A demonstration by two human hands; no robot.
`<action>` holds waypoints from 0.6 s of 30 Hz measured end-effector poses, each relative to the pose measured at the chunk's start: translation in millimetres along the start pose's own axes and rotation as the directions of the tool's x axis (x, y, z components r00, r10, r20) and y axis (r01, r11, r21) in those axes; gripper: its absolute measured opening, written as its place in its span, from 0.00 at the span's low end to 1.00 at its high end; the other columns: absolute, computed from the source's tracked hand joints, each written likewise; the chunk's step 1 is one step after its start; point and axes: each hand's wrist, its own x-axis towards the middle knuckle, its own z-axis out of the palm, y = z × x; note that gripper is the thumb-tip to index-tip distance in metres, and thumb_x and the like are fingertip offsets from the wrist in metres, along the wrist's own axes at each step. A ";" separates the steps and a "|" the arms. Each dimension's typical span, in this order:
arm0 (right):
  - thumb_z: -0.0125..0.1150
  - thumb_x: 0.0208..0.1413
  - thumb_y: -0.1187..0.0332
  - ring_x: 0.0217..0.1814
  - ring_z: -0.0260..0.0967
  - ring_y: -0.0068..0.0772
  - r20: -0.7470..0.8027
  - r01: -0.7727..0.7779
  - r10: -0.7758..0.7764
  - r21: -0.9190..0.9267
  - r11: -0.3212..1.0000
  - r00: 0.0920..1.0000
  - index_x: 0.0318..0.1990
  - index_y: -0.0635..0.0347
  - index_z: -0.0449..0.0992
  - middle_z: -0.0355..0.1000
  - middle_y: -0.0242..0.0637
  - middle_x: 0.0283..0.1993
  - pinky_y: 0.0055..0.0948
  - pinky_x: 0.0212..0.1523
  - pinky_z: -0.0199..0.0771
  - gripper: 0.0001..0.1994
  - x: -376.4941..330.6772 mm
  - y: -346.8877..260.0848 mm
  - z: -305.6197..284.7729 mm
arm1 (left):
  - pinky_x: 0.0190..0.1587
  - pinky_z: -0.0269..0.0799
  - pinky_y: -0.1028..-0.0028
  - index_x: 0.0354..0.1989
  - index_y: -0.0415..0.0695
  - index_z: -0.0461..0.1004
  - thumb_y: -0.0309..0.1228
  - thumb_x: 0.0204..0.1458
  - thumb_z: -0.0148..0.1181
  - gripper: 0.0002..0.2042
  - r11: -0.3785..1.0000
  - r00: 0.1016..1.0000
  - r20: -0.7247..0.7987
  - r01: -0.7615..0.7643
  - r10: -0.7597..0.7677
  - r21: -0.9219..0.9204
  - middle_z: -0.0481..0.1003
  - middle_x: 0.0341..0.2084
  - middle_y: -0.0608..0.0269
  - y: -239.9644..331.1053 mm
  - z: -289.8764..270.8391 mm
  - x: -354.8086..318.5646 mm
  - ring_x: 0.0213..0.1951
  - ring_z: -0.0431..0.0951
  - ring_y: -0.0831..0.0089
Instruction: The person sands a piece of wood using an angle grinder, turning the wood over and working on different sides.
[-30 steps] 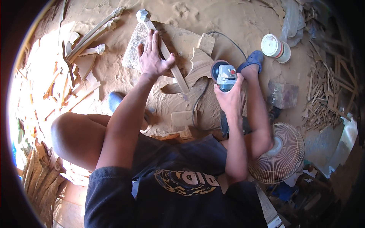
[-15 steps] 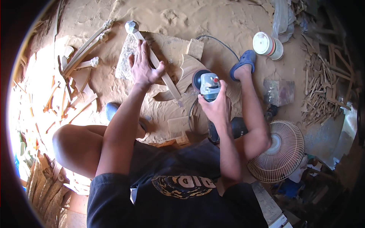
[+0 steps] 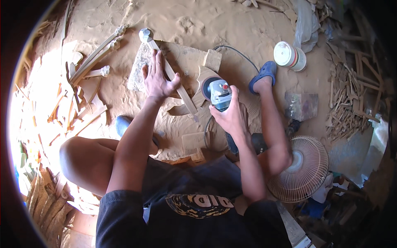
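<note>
My left hand lies flat with its fingers stretched out and thumb spread, pressing on a long pale wooden piece. That piece slants across a board on the sandy ground, its faceted knob at the far end. Wrapped round an angle grinder is my right hand. The grinder's round disc faces left, a short gap right of the wooden piece. A curved wooden cut-out lies under and beside the disc, partly hidden by it.
Several knobbed wooden pieces lie at the left. The grinder's cord loops past a wood block. At the right are a white tub, a metal-looking box, a round fan and piled wood scraps.
My right hand has brought the grinder a little leftward, closer to the wooden piece. The whole view has shifted slightly; my left hand stays on the wood.
</note>
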 end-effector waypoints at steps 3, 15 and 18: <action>0.77 0.52 0.58 0.48 0.81 0.72 -0.067 0.007 -0.009 -0.033 0.999 0.998 0.74 0.59 0.56 0.81 0.66 0.48 0.62 0.47 0.80 0.46 15.2 -1.6 0.6 | 0.82 0.39 0.46 0.84 0.46 0.51 0.62 0.47 0.61 0.56 0.999 1.000 0.004 -0.017 0.017 -0.034 0.50 0.84 0.47 3.7 1.4 2.9 0.83 0.54 0.58; 0.77 0.51 0.58 0.48 0.81 0.71 -0.073 0.004 -0.006 -0.027 1.000 0.997 0.71 0.61 0.58 0.81 0.66 0.48 0.60 0.49 0.81 0.44 43.3 -19.0 8.5 | 0.82 0.38 0.47 0.85 0.46 0.50 0.62 0.48 0.60 0.56 1.000 1.000 0.017 0.006 -0.006 -0.021 0.49 0.85 0.50 4.3 -1.9 1.8 0.83 0.54 0.60; 0.77 0.51 0.58 0.49 0.81 0.71 -0.074 -0.063 0.061 -0.023 0.998 0.995 0.72 0.61 0.58 0.81 0.66 0.49 0.60 0.50 0.81 0.44 51.0 -25.8 4.2 | 0.82 0.38 0.47 0.84 0.45 0.51 0.62 0.49 0.59 0.56 1.000 1.000 0.025 0.010 -0.010 -0.016 0.48 0.85 0.50 2.7 -3.3 0.6 0.83 0.55 0.60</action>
